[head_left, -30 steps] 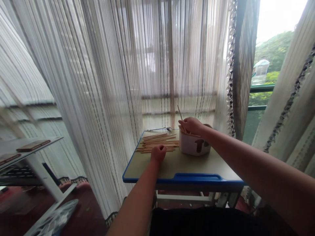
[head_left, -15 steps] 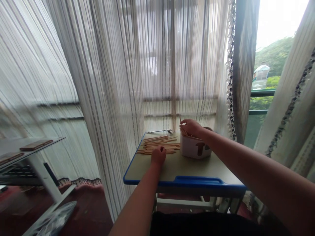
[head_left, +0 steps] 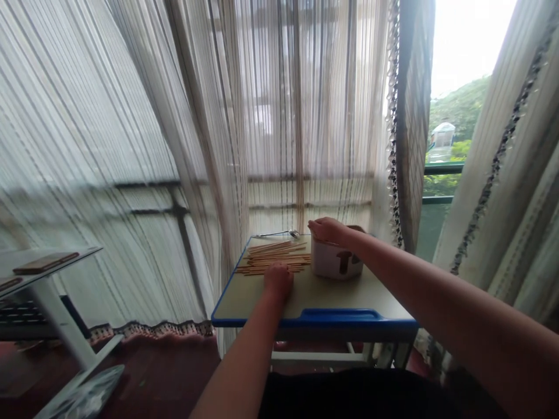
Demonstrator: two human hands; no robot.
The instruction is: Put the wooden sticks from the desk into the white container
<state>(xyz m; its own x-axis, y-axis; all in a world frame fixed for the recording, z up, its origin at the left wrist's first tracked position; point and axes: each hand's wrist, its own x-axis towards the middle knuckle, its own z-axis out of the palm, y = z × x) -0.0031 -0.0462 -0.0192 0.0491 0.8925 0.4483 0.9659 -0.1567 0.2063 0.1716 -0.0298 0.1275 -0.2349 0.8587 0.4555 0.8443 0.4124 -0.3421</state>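
Thin wooden sticks (head_left: pixel 257 265) lie in a loose, mostly sideways layer on the small desk (head_left: pixel 248 299). My left hand (head_left: pixel 278 281) rests at their near edge with its fingers curled; whatever is inside them is hidden. To its right stands a pale container (head_left: pixel 325 262) with a brown mark on its side. My right hand (head_left: pixel 326 230) reaches over the container's left rim, fingers closed together. I cannot make out what they hold, and the hand and forearm cover much of the opening.
A shiny metal utensil (head_left: pixel 279 234) lies at the desk's back edge. The desk has a blue rim (head_left: pixel 340 315). Striped sheer curtains (head_left: pixel 279 116) hang right behind it. On the left, another table (head_left: pixel 89 251) bears a flat brown object (head_left: pixel 46 263).
The view has swung slightly right. The upright stick seen earlier in my right fingers no longer shows, and that hand sits lower on the container's rim. My left hand stays by the sticks.
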